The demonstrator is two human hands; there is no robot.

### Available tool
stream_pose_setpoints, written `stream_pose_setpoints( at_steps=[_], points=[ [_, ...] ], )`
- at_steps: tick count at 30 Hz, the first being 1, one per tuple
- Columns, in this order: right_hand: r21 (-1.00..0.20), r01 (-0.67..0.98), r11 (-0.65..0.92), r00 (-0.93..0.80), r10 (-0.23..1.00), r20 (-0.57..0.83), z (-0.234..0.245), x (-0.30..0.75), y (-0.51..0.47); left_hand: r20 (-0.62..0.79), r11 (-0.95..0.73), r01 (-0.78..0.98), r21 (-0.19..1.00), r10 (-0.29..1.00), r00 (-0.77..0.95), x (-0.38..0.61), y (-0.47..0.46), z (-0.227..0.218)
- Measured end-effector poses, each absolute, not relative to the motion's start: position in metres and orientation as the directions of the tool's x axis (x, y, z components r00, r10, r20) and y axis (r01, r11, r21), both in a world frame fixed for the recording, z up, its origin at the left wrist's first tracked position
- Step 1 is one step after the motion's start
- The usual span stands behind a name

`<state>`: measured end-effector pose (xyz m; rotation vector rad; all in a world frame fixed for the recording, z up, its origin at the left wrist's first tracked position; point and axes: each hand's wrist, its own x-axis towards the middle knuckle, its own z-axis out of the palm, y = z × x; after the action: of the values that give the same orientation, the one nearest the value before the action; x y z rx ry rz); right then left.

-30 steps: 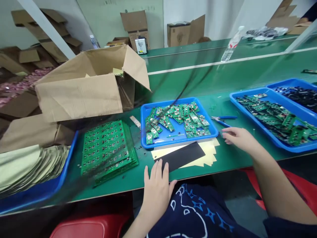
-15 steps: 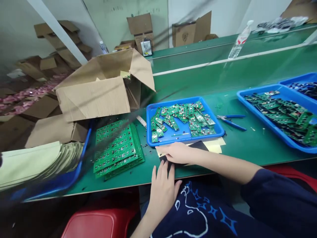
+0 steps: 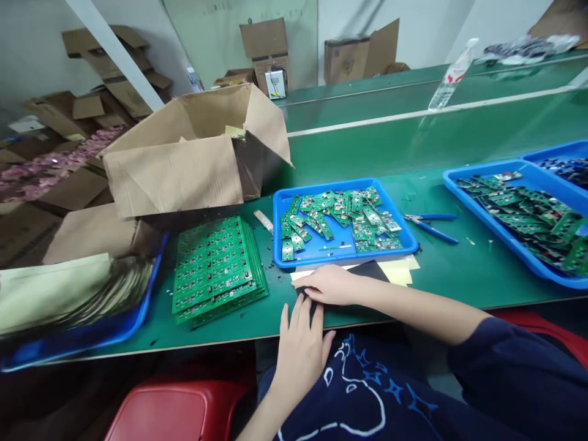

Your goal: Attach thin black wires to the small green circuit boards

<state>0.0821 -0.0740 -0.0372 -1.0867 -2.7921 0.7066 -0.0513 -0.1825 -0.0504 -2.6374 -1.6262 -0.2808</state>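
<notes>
My left hand (image 3: 301, 340) lies at the table's front edge with its fingers stretched out, the tips on a black sheet (image 3: 372, 269). Over the same sheet, my right hand (image 3: 333, 284) is closed, thumb and fingers pressed together and pointing left. Whatever those fingers hold is hidden or too small to name. Pale yellow paper (image 3: 400, 269) sticks out from under the black sheet, below the near rim of a blue tray (image 3: 301, 264). Small green circuit boards (image 3: 362, 231) fill much of that tray. Left of my hands stands a stack of green circuit board panels (image 3: 214, 266).
Blue-handled pliers (image 3: 432, 226) lie right of the middle tray. Further right is another blue tray (image 3: 500, 240) full of boards. A large cardboard box (image 3: 177, 184) stands at the back left, above a blue tray with stacked sheets (image 3: 55, 285). A bottle (image 3: 452, 76) stands behind.
The view has shifted slightly. My right hand has drawn its fingers in a little over the black sheet; my left hand is nearly where it was.
</notes>
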Motion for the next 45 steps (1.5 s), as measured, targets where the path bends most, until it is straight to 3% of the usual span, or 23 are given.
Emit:
stream_pose_setpoints(
  at_steps=[4,8,12,16,20,23,25,29,36,40,45],
  points=[
    [-0.357,0.567,0.743,-0.811,0.580,-0.080,-0.044,0.083,-0.073,0.184,-0.439,0.895,0.073,0.888,0.421,-0.051,-0.183,-0.051],
    [-0.373,0.556,0.742,-0.810,0.585,-0.043,-0.046,0.084,-0.073,0.174,-0.437,0.897,0.065,0.890,0.421,-0.052,-0.181,-0.050],
    [-0.382,0.601,0.702,-0.770,0.637,-0.040,-0.039,0.091,-0.073,0.124,-0.440,0.897,0.048,0.893,0.432,-0.050,-0.177,-0.043],
    [-0.413,0.700,0.583,-0.643,0.765,-0.009,-0.031,0.126,-0.076,0.072,-0.433,0.901,-0.016,0.899,0.433,-0.042,-0.171,-0.033],
    [-0.620,0.717,0.318,-0.386,0.922,0.025,-0.034,0.200,-0.092,0.023,-0.441,0.894,-0.076,0.896,0.444,-0.032,-0.163,-0.027],
    [-0.760,0.647,0.055,0.010,0.997,0.080,-0.039,0.257,-0.113,0.016,-0.477,0.875,-0.080,0.877,0.480,-0.027,-0.153,-0.024],
    [-0.861,0.508,-0.015,0.268,0.953,0.141,-0.039,0.283,-0.129,0.029,-0.526,0.848,-0.061,0.849,0.528,-0.025,-0.145,-0.024],
    [-0.962,0.238,0.135,0.502,0.830,0.241,-0.023,0.302,-0.145,0.015,-0.590,0.807,-0.031,0.807,0.590,-0.020,-0.134,-0.023],
    [-0.891,0.028,0.452,0.642,0.676,0.363,0.016,0.313,-0.122,0.001,-0.602,0.792,-0.105,0.796,0.605,-0.020,-0.133,-0.024],
    [-0.842,-0.022,0.539,0.587,0.689,0.426,0.032,0.300,-0.101,-0.030,-0.577,0.809,-0.110,0.816,0.578,-0.024,-0.122,-0.027],
    [-0.854,-0.082,0.514,0.352,0.817,0.457,0.039,0.259,-0.064,-0.099,-0.537,0.836,-0.119,0.844,0.528,-0.020,-0.109,-0.017]
  ],
)
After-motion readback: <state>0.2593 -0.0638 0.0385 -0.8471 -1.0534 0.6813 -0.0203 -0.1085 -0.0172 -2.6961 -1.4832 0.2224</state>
